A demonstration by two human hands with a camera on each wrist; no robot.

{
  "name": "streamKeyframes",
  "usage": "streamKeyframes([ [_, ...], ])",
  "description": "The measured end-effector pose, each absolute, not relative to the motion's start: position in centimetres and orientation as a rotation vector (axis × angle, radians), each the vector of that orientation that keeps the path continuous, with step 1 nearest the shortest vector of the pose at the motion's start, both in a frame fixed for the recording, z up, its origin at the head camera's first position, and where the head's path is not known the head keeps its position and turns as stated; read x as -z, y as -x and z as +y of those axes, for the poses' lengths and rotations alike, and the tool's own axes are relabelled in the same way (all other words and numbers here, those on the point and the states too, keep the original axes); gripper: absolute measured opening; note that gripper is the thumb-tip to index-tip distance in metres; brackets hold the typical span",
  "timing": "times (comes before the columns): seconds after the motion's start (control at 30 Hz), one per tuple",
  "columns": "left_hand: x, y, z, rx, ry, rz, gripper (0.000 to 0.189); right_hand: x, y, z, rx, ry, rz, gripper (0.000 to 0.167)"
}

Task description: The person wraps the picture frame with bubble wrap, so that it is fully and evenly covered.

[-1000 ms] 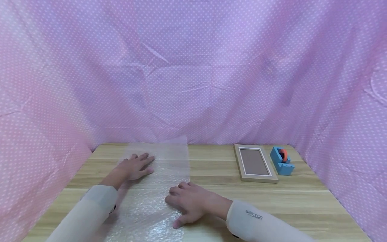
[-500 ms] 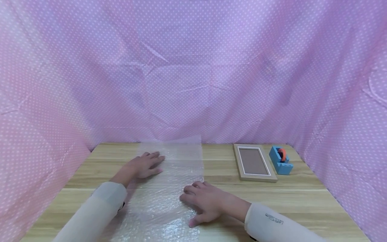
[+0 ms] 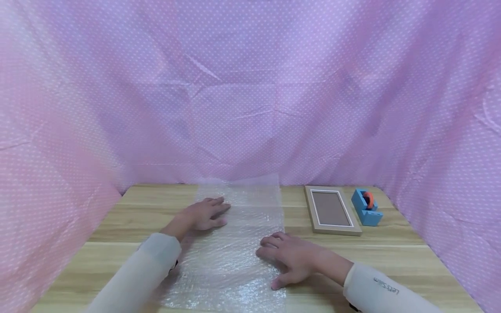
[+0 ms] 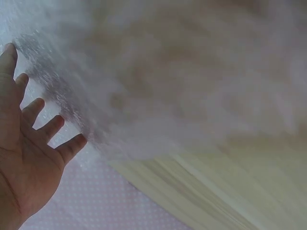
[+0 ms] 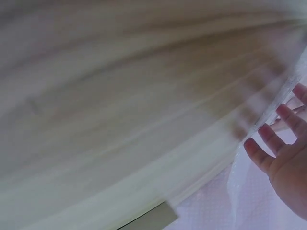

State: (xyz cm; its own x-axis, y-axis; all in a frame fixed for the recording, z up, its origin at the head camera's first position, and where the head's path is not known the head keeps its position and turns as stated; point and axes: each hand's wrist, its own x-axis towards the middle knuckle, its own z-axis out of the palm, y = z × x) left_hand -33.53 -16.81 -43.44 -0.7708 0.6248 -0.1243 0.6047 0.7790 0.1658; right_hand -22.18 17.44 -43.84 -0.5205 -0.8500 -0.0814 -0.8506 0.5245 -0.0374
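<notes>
A sheet of clear bubble wrap [image 3: 235,256] lies spread over the middle of the wooden table, its far end reaching the back edge. My left hand [image 3: 205,214] rests on its left side, fingers spread and fairly straight. Lower down, my right hand [image 3: 295,256] touches the sheet's right edge with its fingers extended and thumb apart. The left wrist view shows the left hand [image 4: 33,148] with fingertips on the wrap [image 4: 62,91]. In the right wrist view, the right hand [image 5: 288,153] has its fingertips at the sheet's edge.
A beige picture frame [image 3: 356,230] with a white inner border lies flat at the back right of the table [image 3: 117,243]. Beside it stands a blue tape dispenser [image 3: 369,217] with an orange roll core. Pink dotted cloth [image 3: 250,108] hangs behind and on both sides.
Both hands have slid to the right, and the bubble wrap has moved along with them toward the picture frame. The frame and the tape dispenser have stayed in place.
</notes>
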Motion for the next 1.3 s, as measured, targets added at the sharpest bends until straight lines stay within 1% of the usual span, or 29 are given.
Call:
streamKeyframes([
  [0.27,43.2,33.3,-14.9,-0.171,-1.003,2.767,0.067,44.0,22.6,20.4,0.05,1.462,2.718,0.077],
  [0.47,43.3,33.0,-14.2,-0.161,-0.962,2.753,0.067,44.0,22.4,21.9,0.132,1.403,2.743,0.075],
  [0.7,43.2,32.9,-14.0,-0.124,-0.914,2.756,0.07,43.7,22.6,22.2,0.188,1.3,2.764,0.072],
  [0.97,43.0,33.0,-15.0,-0.076,-1.028,2.778,0.073,43.6,22.8,22.0,0.13,1.259,2.785,0.072],
  [1.07,43.0,32.8,-15.4,-0.091,-1.029,2.79,0.076,43.5,23.0,21.8,0.141,1.257,2.782,0.07],
  [1.17,42.9,32.4,-15.8,-0.112,-1.006,2.789,0.08,43.3,23.0,21.6,0.15,1.238,2.781,0.074],
  [1.3,42.6,31.8,-16.2,-0.155,-0.965,2.78,0.084,43.1,23.1,21.4,0.16,1.176,2.793,0.086],
])
